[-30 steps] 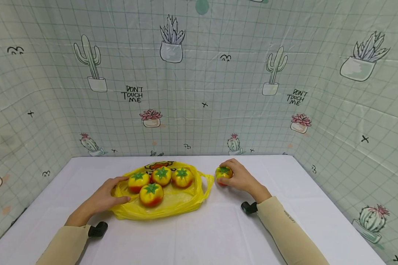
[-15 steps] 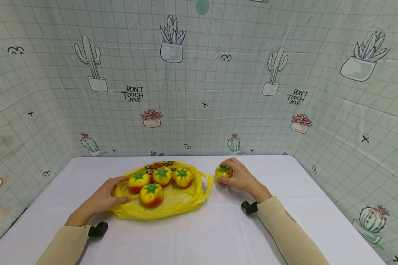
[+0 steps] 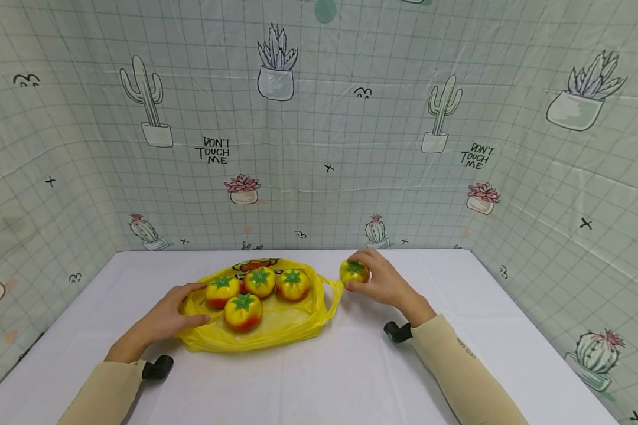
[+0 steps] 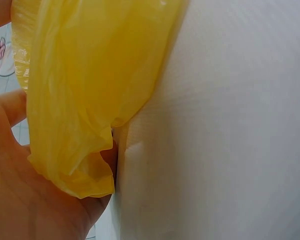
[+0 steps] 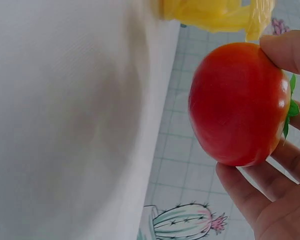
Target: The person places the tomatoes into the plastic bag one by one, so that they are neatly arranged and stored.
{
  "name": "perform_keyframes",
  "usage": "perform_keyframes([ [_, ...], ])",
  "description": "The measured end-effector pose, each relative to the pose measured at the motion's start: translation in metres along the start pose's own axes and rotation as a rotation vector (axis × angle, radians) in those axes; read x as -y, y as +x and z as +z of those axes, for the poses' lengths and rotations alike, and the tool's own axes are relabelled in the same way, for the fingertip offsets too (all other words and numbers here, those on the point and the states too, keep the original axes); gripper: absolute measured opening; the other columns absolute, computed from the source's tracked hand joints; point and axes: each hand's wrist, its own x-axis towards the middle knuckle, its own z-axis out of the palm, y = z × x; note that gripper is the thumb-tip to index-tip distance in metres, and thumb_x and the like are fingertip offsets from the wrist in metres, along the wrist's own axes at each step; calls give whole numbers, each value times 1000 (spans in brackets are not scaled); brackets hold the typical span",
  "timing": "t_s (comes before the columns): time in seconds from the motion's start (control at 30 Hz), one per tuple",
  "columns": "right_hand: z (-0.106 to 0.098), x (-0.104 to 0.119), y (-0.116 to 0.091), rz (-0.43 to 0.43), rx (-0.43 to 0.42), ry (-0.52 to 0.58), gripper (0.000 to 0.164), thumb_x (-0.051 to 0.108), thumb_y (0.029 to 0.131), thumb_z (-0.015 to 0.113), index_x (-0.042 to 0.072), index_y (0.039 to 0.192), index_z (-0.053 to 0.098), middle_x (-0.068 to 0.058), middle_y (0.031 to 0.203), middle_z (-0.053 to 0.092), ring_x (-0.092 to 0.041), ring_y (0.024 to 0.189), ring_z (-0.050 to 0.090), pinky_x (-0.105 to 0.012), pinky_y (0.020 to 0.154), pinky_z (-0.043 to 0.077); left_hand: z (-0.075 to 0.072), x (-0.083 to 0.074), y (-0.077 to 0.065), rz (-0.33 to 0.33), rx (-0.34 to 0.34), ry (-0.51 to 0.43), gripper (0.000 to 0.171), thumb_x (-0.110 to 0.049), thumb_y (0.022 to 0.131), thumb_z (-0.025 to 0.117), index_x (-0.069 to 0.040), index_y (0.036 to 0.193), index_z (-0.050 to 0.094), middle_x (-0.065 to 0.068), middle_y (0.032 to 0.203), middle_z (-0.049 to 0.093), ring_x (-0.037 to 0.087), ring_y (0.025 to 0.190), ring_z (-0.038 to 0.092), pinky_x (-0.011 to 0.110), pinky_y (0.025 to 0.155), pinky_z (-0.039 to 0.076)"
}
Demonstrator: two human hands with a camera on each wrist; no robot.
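Observation:
A yellow plastic bag (image 3: 276, 339) lies spread on the white table, with several red-and-yellow toy tomatoes (image 3: 243, 313) on it, green leaves upward. My left hand (image 3: 167, 316) rests at the bag's left edge, thumb and fingers spread apart. In the left wrist view the bag (image 4: 100, 75) hides part of that hand (image 4: 20, 185). Just right of the bag's handle loop, my right hand (image 3: 383, 282) grips another tomato (image 3: 353, 271). The right wrist view shows this tomato's smooth red underside (image 5: 237, 105), with fingertips (image 5: 240, 187) round it, held above the table.
The bag's handle loop (image 3: 334, 298) points toward the right hand. White cloth (image 3: 319, 389) covers the table. Patterned curtains (image 3: 319, 147) with cactus drawings stand behind and at both sides. A dark wrist device (image 3: 158, 368) sits at each cuff.
My right hand has lifted the tomato off the table and moved it slightly left, toward the bag. The left hand, the bag and the tomatoes on it stay in place.

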Motion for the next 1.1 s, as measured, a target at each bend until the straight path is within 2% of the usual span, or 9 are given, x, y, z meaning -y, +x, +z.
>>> perform_keyframes([
  [0.17,-2,9,1,-51,-24,12,46,27,78,79,13,117,61,-4,122,52,-22,106,53,-41,89,49,0,0,0,2,-6,4,79,-39,79,73,-3,141,40,30,137,37,46,123,37,66,101,28],
  [0.43,-6,20,2,-83,-45,7,46,26,78,79,10,118,62,-2,120,51,-20,104,54,-37,86,51,0,0,0,-5,-5,6,80,-40,79,72,-3,141,39,30,137,36,46,123,36,66,101,28],
  [0.73,-11,35,2,-129,-63,0,46,23,80,78,10,121,60,-3,125,49,-19,108,53,-35,88,51,0,0,0,-21,-1,5,80,-40,79,72,-3,141,39,30,138,35,47,124,36,67,101,28],
  [1.1,-6,59,2,-228,-71,-18,45,22,80,77,10,121,61,-4,125,48,-17,107,54,-31,87,51,-1,0,1,-10,0,12,79,-39,79,72,-3,141,39,30,138,35,47,124,35,67,101,28],
])
